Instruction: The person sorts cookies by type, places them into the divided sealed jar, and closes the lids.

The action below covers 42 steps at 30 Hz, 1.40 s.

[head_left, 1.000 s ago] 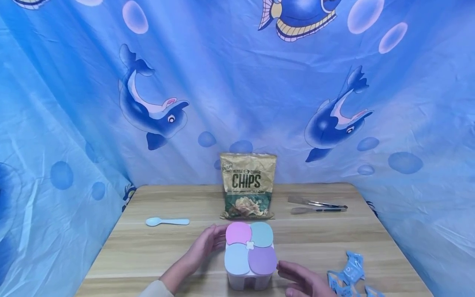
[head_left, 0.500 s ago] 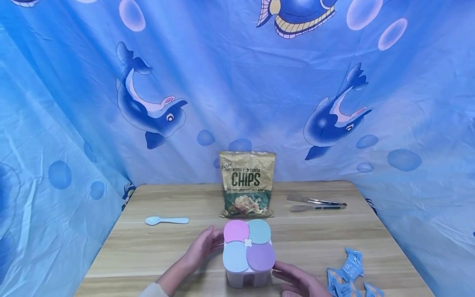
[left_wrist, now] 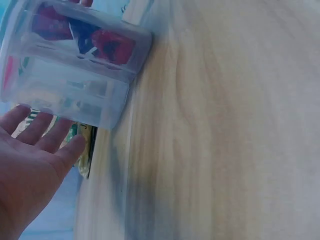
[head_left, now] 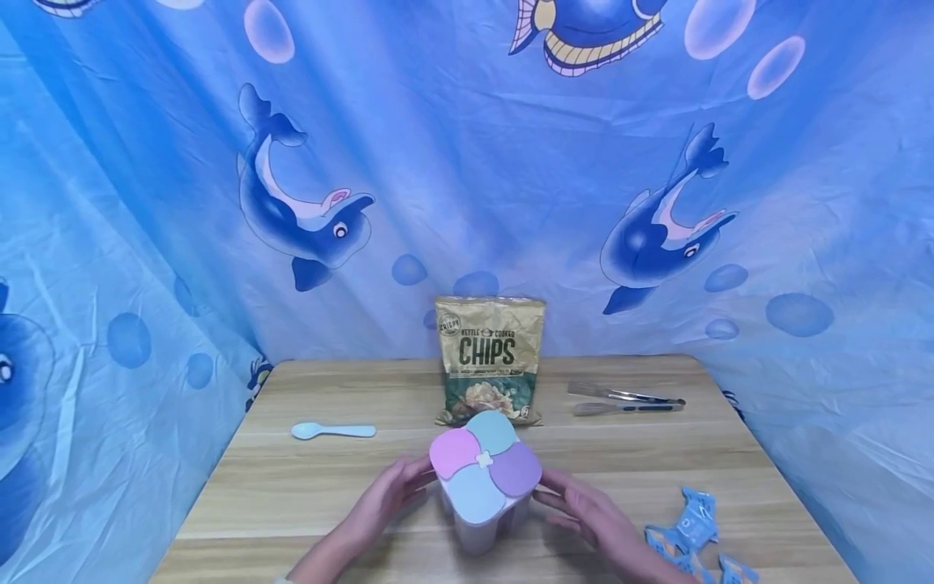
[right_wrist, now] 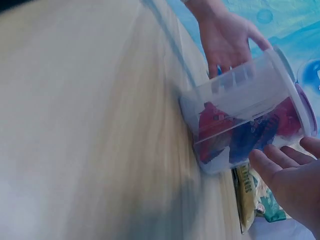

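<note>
A translucent plastic box stands on the table, turned corner-first toward me, under a lid of pink, teal, light blue and purple petals. Red and dark blue packets show through its wall in the wrist views. Against its left side my left hand rests extended fingertips near the lid. On the other side my right hand also has its fingers stretched out, their tips at the wall just below the purple petal. Neither hand curls round the box.
Behind the box a chips bag stands upright. A light blue spoon lies left on the wooden table, and tongs lie back right. Several small blue packets are near my right forearm.
The box has turned counterclockwise seen from above, so its teal petal now points away from me. My right hand has moved forward along its side; my left hand has shifted slightly.
</note>
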Motion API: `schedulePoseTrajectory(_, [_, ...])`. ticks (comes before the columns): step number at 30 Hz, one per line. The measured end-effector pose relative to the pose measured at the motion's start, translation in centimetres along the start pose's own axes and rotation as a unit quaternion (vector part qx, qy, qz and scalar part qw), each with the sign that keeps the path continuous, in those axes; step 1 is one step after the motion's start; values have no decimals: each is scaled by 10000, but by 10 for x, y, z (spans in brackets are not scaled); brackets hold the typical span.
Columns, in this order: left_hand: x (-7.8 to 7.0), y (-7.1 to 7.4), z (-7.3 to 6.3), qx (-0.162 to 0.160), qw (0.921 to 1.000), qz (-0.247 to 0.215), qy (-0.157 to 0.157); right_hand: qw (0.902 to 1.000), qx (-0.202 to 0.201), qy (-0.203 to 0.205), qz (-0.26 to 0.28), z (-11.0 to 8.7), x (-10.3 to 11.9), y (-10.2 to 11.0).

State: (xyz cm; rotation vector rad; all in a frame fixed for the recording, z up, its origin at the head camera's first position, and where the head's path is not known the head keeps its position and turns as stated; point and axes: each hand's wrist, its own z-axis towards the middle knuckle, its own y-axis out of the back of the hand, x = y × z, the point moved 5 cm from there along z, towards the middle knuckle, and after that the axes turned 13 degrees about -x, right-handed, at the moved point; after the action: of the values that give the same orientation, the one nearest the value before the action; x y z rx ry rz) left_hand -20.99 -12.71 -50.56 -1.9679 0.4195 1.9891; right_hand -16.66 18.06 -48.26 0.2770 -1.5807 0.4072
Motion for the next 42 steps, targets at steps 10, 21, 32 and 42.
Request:
schedulePoseTrajectory(10, [4, -9, -22, 328, 9991, -246, -107, 9984, -514, 199, -145, 38, -1, 19])
schedulePoseTrajectory(21, [-1, -19, -37, 511, 9975, -261, 405, 9973, -689, -60, -242, 59, -5, 20])
schedulePoseTrajectory(32, [-4, -24, -37, 396, 9991, -95, -93, 9956, -784, 66, -517, 66, -3, 20])
schedulePoseTrajectory(42, [-30, -13, -13, -1320, 9610, 1943, -1458, 9323, -1611, 2076, -2486, 47, 32, 39])
